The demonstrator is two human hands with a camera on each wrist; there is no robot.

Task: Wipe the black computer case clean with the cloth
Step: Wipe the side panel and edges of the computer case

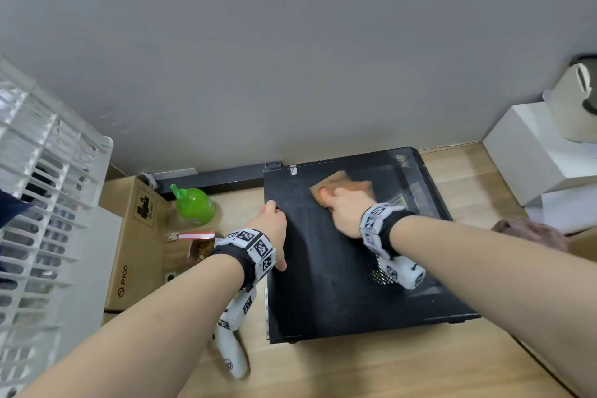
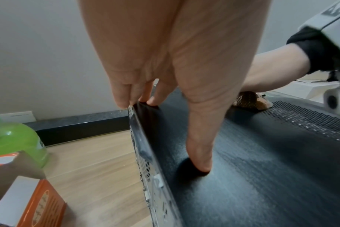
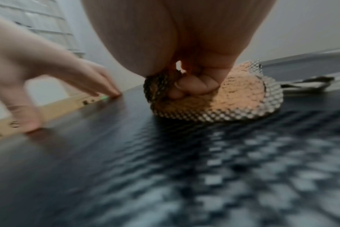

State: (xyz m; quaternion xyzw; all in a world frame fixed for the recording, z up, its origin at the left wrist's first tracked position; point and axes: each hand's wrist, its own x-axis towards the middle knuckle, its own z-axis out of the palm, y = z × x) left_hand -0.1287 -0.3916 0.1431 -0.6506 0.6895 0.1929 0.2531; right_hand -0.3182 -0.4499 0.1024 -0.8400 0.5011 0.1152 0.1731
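Note:
The black computer case (image 1: pixel 339 284) lies flat on the wooden floor, its broad side panel (image 2: pixel 262 169) facing up. My left hand (image 1: pixel 275 235) rests on the panel's left edge, with straight fingers (image 2: pixel 126 98) at the rim and the thumb (image 2: pixel 200 153) pressing on the surface. My right hand (image 1: pixel 342 207) grips a tan waffle-textured cloth (image 1: pixel 352 184) and presses it on the far part of the panel. In the right wrist view its fingers (image 3: pixel 192 87) curl into the bunched cloth (image 3: pixel 243 95). The perforated vent (image 2: pixel 301 119) lies under my right wrist.
A green bottle (image 1: pixel 193 207), a snack packet (image 1: pixel 200 245) and a PICO cardboard box (image 1: pixel 132 245) stand left of the case. A white slatted crate (image 1: pixel 38 203) fills the far left. White boxes (image 1: pixel 533 155) sit right. A white controller (image 1: pixel 231 352) hangs below my left wrist.

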